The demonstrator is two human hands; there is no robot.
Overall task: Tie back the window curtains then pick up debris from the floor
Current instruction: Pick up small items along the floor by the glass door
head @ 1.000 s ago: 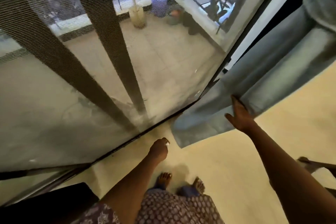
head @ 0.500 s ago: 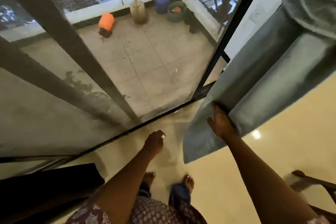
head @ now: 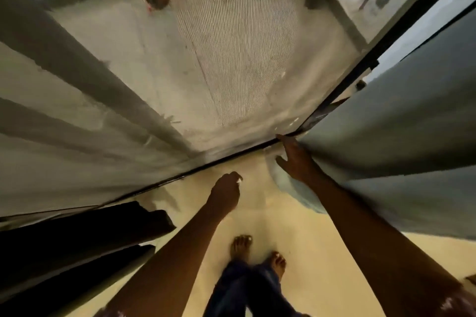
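Two bare feet (head: 257, 252) stand on glossy cream floor (head: 309, 252) at lower centre, near the black door track (head: 231, 154). The right hand (head: 296, 159), fingers straight, presses the grey-blue fabric curtain (head: 412, 136) at right. The left hand (head: 225, 193) is curled, pinching a small white scrap (head: 239, 180). A dark furniture edge (head: 77, 239) crowds the lower left.

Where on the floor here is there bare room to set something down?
Bare floor lies between the feet and the curtain. Crowded by the door track, where the left hand and right hand reach.
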